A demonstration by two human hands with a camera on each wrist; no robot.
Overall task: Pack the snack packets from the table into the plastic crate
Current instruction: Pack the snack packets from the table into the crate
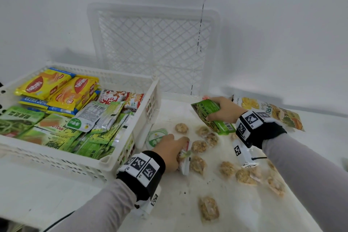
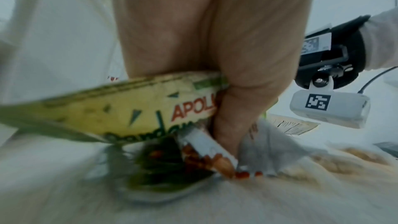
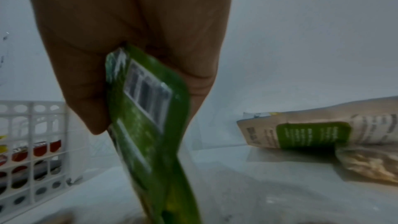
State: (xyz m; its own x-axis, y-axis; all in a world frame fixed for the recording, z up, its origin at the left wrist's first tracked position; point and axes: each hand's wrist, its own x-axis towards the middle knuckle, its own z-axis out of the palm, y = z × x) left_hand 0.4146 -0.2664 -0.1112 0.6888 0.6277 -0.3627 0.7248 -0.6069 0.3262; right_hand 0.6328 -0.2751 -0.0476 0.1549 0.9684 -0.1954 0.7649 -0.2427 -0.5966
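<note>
Head view, nearest first: clear-wrapped oat cookies (image 1: 208, 208) lie scattered on the table (image 1: 56, 194), loose and apart. Just beyond them the left hand (image 1: 169, 149) is down among the cookies, fingers curled round a small bundle; the left wrist view shows it pinching a pale Apollo packet (image 2: 133, 108) with a red-and-white packet (image 2: 206, 149) below it, both touching the table. A round green-and-white pack (image 1: 156, 136) lies by that hand, against the crate (image 1: 146, 100).

Farther right, the right hand (image 1: 224, 108) holds a green packet (image 1: 212, 117) lifted off the table, thumb and fingers clamped on its upper edge so it hangs tilted. Behind it a large fruit-chip bag (image 1: 271, 111) lies flat.

To the left the crate is already heaped with yellow and green packets. Farthest, a second crate (image 1: 152, 47) leans upright on the wall.

These packets look light, crinkly and slick, with brittle contents, so a gentle pinch at the sealed edge should serve better than squeezing the middle. Stacked packs in one hand may slide apart.
</note>
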